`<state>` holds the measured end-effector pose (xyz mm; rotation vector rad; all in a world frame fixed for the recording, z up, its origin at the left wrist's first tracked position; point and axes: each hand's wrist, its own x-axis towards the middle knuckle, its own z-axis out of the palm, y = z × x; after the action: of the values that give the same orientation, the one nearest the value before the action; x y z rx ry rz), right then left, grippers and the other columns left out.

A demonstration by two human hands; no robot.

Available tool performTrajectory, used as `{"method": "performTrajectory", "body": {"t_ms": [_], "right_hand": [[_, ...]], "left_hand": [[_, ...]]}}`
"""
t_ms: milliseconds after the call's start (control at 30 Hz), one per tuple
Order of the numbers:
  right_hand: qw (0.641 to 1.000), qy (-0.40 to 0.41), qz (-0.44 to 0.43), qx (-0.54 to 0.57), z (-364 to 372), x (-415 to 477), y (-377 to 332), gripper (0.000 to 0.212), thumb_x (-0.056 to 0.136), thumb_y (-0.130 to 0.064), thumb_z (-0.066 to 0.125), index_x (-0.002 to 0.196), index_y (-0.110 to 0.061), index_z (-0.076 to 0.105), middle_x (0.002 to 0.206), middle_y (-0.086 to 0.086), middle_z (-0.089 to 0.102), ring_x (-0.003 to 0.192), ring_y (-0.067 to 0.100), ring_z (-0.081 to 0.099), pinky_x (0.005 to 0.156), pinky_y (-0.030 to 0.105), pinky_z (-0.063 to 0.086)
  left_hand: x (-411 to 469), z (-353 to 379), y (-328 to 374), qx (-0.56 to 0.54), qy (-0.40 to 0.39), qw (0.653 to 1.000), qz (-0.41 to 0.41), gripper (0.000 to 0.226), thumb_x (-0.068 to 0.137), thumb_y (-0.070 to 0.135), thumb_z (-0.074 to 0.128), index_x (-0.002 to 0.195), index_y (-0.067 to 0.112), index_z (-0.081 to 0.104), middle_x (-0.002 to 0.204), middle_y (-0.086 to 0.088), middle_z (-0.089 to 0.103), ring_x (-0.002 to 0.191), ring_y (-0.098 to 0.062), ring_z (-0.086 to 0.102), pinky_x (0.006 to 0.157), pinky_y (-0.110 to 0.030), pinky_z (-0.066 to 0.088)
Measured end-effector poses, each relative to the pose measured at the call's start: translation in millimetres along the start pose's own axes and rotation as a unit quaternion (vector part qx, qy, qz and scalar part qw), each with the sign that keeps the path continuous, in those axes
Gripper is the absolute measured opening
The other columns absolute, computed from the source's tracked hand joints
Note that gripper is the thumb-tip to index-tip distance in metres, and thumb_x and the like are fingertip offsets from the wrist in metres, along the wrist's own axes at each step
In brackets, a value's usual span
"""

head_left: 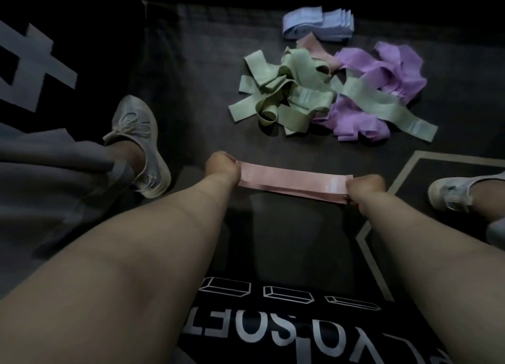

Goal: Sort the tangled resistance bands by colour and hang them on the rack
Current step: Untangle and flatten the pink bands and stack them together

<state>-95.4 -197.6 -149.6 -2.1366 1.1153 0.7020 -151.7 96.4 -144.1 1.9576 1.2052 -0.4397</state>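
Pink band | flat, straight | left hand, right hand pinching ends

Dim room, dark printed floor

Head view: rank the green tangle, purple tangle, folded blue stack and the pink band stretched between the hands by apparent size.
1. green tangle
2. purple tangle
3. stretched pink band and folded blue stack: these look much alike, and the pink one is nearer the camera, so they are left unranked.

head cam, looks fwd and down, close over floor
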Motion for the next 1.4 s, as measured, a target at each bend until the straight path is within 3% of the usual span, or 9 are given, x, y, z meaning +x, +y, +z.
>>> {"method": "performTrajectory", "body": {"t_ms": [200,367,500,600,833,933,1033,1133,1400], "right_hand": [[0.997,-0.003,-0.038,-0.072,6,6,16,0.022,0.096,-0.020,0.060,0.109,-0.008,0.073,0.110,0.015,0.071,0.102,0.036,0.067,0.095,0.044,0.054],[0.983,0.036,-0.083,-0.160,3,-1,23,0.049,0.087,-0.028,0.066,0.131,-0.008,0.054,0.138,0.019,0.049,0.124,0.039,0.051,0.104,0.040,0.043],[0.872,0.042,-0.359,-0.331,-1,-10,31,0.076,0.075,-0.033,0.075,0.143,-0.020,0.044,0.143,0.015,0.036,0.130,0.038,0.038,0.108,0.045,0.033],[0.783,-0.043,-0.398,-0.476,-3,1,34,0.091,0.072,-0.038,0.080,0.150,-0.028,0.035,0.151,0.006,0.028,0.138,0.031,0.031,0.112,0.042,0.029],[0.803,-0.050,-0.395,-0.443,-1,10,35,0.054,0.090,-0.016,0.062,0.141,-0.020,0.046,0.133,0.010,0.041,0.122,0.033,0.043,0.101,0.043,0.042],[0.821,-0.034,-0.392,-0.414,0,8,42,0.066,0.083,-0.029,0.073,0.142,-0.021,0.046,0.133,0.010,0.040,0.124,0.033,0.041,0.104,0.043,0.038],[0.928,0.034,-0.246,-0.278,9,-4,42,0.074,0.087,-0.046,0.069,0.146,-0.015,0.038,0.144,0.016,0.035,0.132,0.038,0.037,0.109,0.046,0.033],[0.990,0.060,-0.077,-0.101,20,-6,33,0.056,0.097,-0.033,0.058,0.140,-0.001,0.041,0.146,0.025,0.039,0.133,0.043,0.040,0.109,0.046,0.035],[0.994,0.041,-0.069,-0.077,18,-6,29,0.037,0.096,-0.021,0.058,0.127,-0.002,0.053,0.135,0.022,0.052,0.122,0.041,0.052,0.102,0.044,0.045]], "left_hand": [[4,9,-13,0.095,-0.024,0.995,0.033,0.013,0.095,0.017,0.061,0.105,0.018,0.069,0.115,-0.007,0.068,0.109,-0.027,0.063,0.096,-0.030,0.048],[6,18,-18,0.204,-0.021,0.975,0.081,0.025,0.095,0.018,0.057,0.119,0.015,0.060,0.128,-0.013,0.053,0.116,-0.033,0.056,0.100,-0.039,0.047],[-10,22,-21,0.406,0.033,0.838,0.363,0.038,0.090,0.029,0.056,0.127,0.019,0.056,0.135,-0.008,0.049,0.122,-0.031,0.048,0.097,-0.040,0.039],[-11,29,-24,0.476,-0.060,0.780,0.403,0.055,0.090,0.040,0.059,0.140,0.023,0.043,0.145,-0.005,0.040,0.133,-0.027,0.039,0.108,-0.042,0.031],[-3,26,-10,0.521,-0.061,0.762,0.379,0.043,0.098,0.020,0.048,0.140,0.024,0.039,0.139,-0.005,0.041,0.129,-0.028,0.042,0.102,-0.045,0.037],[-5,24,-10,0.506,-0.083,0.781,0.358,0.053,0.092,0.028,0.057,0.142,0.026,0.038,0.141,-0.005,0.038,0.131,-0.027,0.039,0.105,-0.044,0.036],[-13,27,-14,0.393,-0.045,0.883,0.252,0.073,0.085,0.048,0.060,0.147,0.022,0.033,0.148,-0.007,0.030,0.138,-0.029,0.031,0.111,-0.046,0.032],[-16,32,-9,0.223,-0.006,0.973,0.057,0.062,0.092,0.044,0.053,0.144,0.013,0.041,0.146,-0.014,0.034,0.135,-0.035,0.034,0.111,-0.046,0.032],[2,34,-13,0.210,-0.025,0.977,0.016,0.034,0.098,0.031,0.046,0.119,0.013,0.066,0.124,-0.020,0.055,0.115,-0.040,0.058,0.102,-0.042,0.047]]}}
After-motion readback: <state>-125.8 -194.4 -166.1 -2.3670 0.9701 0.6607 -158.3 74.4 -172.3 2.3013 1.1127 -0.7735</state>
